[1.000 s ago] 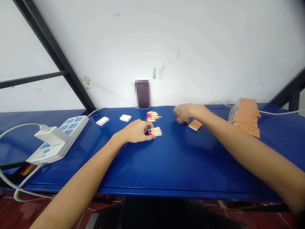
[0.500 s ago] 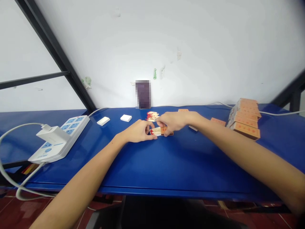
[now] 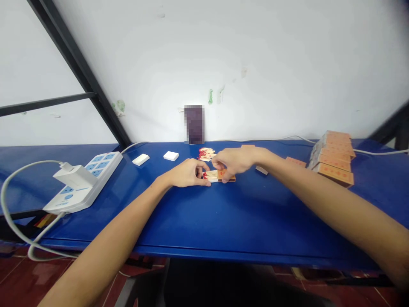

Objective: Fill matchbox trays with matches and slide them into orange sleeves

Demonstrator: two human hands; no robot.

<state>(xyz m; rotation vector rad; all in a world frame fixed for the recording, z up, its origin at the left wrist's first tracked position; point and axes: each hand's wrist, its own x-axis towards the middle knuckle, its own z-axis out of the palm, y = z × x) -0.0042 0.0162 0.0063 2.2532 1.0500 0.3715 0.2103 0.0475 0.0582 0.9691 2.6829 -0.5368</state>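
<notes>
A matchbox lies before me on the blue table, its white tray (image 3: pixel 214 180) of red-tipped matches (image 3: pixel 211 175) sticking out leftward from the orange sleeve (image 3: pixel 230 175). My left hand (image 3: pixel 190 174) pinches the tray's left end between thumb and fingers. From above, my right hand (image 3: pixel 232 162) grips the sleeve and hides part of it. Just behind the box is a loose pile of matches (image 3: pixel 206 154). To the left lie two small white boxes, one nearer the pile (image 3: pixel 171 156) and one further left (image 3: pixel 141 160).
A power strip (image 3: pixel 105 164) with a plugged-in charger (image 3: pixel 76 178) and looping cable occupies the left side. Stacked orange matchboxes (image 3: pixel 334 160) stand at the right. Another orange box (image 3: pixel 295 161) lies behind my right forearm. A pixelated dark panel (image 3: pixel 194 124) leans against the wall.
The whole view has shifted slightly. Both hands stay on the matchbox, and a little more of the tray and its matches shows between them.
</notes>
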